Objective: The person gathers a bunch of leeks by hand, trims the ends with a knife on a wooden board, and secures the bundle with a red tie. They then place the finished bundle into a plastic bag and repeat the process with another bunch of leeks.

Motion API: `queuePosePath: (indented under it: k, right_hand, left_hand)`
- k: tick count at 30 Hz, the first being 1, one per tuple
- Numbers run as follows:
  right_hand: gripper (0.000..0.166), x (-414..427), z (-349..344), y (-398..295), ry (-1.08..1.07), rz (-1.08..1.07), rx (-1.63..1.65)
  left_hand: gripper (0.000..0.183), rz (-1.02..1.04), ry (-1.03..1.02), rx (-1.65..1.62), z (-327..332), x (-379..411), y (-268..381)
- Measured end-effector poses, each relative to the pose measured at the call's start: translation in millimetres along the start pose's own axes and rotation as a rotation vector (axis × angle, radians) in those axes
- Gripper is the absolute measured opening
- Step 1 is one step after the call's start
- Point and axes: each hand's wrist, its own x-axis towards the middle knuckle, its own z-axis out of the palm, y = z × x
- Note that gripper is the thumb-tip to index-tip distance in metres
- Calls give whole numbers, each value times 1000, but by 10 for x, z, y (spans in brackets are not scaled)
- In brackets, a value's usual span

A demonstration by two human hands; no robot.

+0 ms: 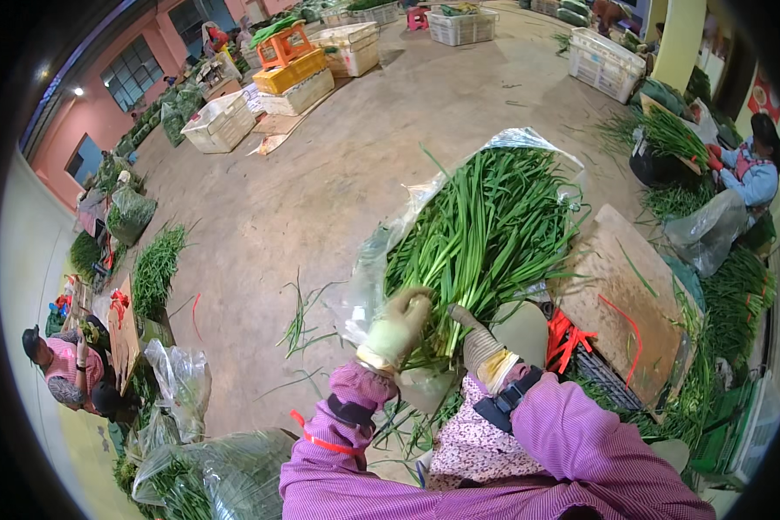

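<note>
A large heap of long green garlic chives (481, 221) lies before me in an open clear plastic bag (370, 260), pale stem ends pointing towards me. My left hand (400, 328), in a pale glove and blurred, is at the left side of the stem ends. Opposite it, my right hand (482, 341) in a striped, dirty glove reaches to the stems from the right, fingertips touching or very near them. Whether either hand grips any stems cannot be made out. Both hands are just above my lap, over a flowered apron (481, 435).
A worn wooden board (630, 305) lies at my right, with red ties (569, 341) beside it. Bundled greens (734, 305) lie beyond. A bag of greens (227, 474) stands at lower left. Co-workers sit left (71, 364) and right (747, 169). White crates (221, 123) stand farther off.
</note>
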Motion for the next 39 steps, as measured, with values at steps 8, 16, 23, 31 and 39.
queuePosePath:
  k: [8,16,23,31,39]
  right_hand:
    - [45,46,-60,-38,-68,-55,93]
    - [41,-286,108,-204,-84,17,131]
    - [46,-223,58,-170,-145,40,-28]
    - [52,-798,250,-304,-76,98,-266]
    - [75,-675,-128,-297,-124,-7,-79]
  left_hand:
    - [92,-244,-263,301,-146,194,-427]
    - [58,-202,13,276,-232,197,-431]
    - [53,-247,-296,121,-227,8,-567]
    - [28,262,113,621,433,-497,-92]
    - [36,286,36,465,462,-510,203]
